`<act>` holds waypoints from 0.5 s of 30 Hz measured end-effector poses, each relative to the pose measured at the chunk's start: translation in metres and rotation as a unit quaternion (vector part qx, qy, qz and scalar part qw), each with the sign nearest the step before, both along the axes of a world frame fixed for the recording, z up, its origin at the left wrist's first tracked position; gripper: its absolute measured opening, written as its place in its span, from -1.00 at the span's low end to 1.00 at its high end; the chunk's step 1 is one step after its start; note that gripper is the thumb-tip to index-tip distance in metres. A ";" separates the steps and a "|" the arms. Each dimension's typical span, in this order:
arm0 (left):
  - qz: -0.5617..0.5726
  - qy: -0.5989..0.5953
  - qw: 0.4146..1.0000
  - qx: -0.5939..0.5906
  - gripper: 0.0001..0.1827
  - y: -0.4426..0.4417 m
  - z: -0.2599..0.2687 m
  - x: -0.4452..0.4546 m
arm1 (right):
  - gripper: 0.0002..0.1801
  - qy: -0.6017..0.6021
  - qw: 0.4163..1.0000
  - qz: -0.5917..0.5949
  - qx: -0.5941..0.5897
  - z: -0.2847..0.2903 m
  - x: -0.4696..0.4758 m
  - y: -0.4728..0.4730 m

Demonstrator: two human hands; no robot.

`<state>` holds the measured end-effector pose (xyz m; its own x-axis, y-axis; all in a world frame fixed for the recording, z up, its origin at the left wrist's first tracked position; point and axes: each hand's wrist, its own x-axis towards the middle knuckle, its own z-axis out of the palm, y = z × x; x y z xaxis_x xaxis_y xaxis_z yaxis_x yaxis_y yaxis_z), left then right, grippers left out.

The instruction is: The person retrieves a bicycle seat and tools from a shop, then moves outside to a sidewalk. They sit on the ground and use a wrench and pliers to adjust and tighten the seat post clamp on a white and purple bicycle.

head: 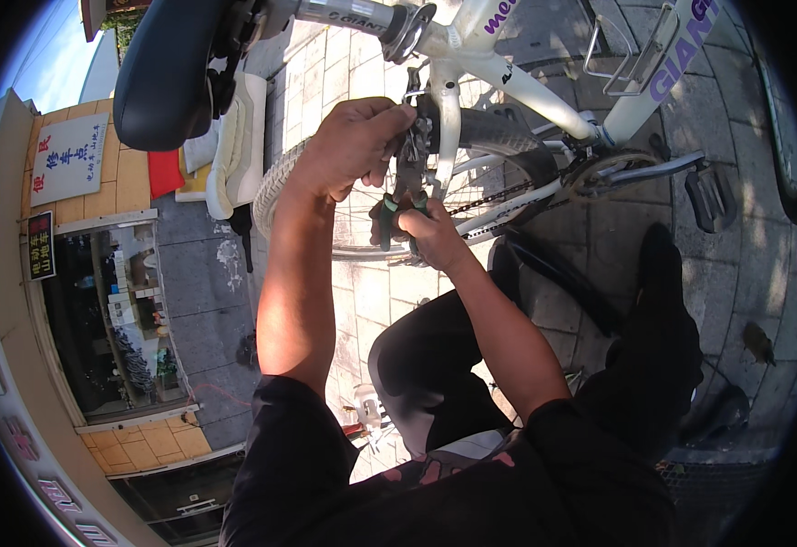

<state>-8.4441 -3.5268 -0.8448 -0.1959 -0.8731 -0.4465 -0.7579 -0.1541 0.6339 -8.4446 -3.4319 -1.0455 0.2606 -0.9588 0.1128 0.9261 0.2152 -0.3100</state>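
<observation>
A white Giant bicycle frame stands before me, its black saddle at the upper left. My right hand grips the green handles of pliers. Their metal jaws point up towards the rear brake, beside the rear tyre. At the brake, my left hand has its thumb and curled fingers closed on the brake parts. Exactly which part it pinches is hidden by the fingers. The wheel's spokes and the chain show behind the pliers.
To the right are the crank arm, a pedal and a bottle cage. A long black curved piece lies on the paving near my feet. A pale padded seat and a shop window are at left.
</observation>
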 end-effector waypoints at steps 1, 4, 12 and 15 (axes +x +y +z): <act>0.005 0.006 1.000 0.007 -0.66 0.000 0.001 0.000 | -0.68 -0.001 1.000 -0.001 0.004 0.003 0.000 0.002; -0.002 0.007 1.000 0.010 -0.67 -0.002 -0.001 0.002 | -0.72 -0.006 0.999 -0.028 0.013 -0.002 0.010 0.003; -0.011 -0.013 1.000 0.000 -0.65 -0.004 -0.003 0.000 | -0.72 0.010 0.998 -0.068 -0.016 0.003 0.018 -0.010; -0.009 -0.034 0.999 -0.006 -0.64 -0.003 -0.001 0.001 | -0.69 0.043 0.997 -0.055 -0.035 0.003 0.002 -0.005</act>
<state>-8.4431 -3.5301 -0.8459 -0.1813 -0.8748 -0.4493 -0.8013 -0.1334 0.5831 -8.4426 -3.4370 -1.0427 0.1662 -0.9726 0.1623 0.9119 0.0890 -0.4006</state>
